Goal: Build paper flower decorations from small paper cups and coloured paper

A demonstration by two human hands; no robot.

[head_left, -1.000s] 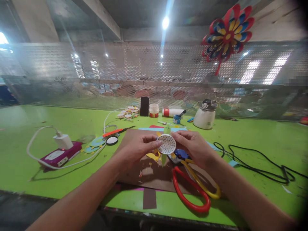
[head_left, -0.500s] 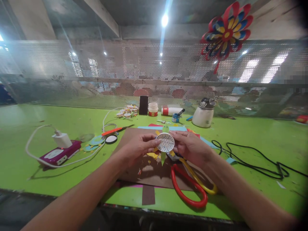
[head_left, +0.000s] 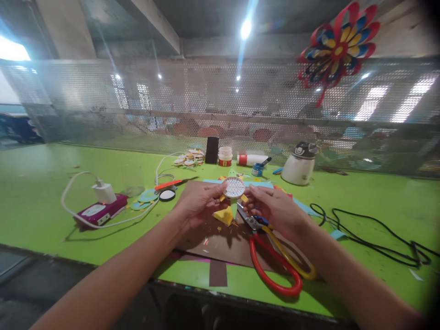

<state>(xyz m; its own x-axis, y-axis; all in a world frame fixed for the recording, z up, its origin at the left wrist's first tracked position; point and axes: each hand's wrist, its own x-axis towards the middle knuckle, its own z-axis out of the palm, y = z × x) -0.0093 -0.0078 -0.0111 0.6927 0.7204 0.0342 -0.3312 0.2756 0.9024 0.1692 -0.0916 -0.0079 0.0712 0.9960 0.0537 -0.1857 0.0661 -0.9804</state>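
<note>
A toy (head_left: 234, 187) sits between the left fingers (head_left: 215, 191) and the right fingers (head_left: 260, 194). Under both, a cardboard sheet (head_left: 227, 243) lies on the counter (head_left: 185, 275); scissors (head_left: 256, 259) lie partly on it, below the right fingers. Left of the left fingers are a lid (head_left: 167, 195), discs (head_left: 146, 199) and an adapter (head_left: 105, 193) on a box (head_left: 99, 215). Behind the fingers stand a phone (head_left: 212, 150), a cup (head_left: 225, 156) and a jar (head_left: 257, 170), with a jug (head_left: 298, 166) behind the right fingers, a cable (head_left: 374, 253) to their right and a mesh screen (head_left: 165, 105) behind all
</note>
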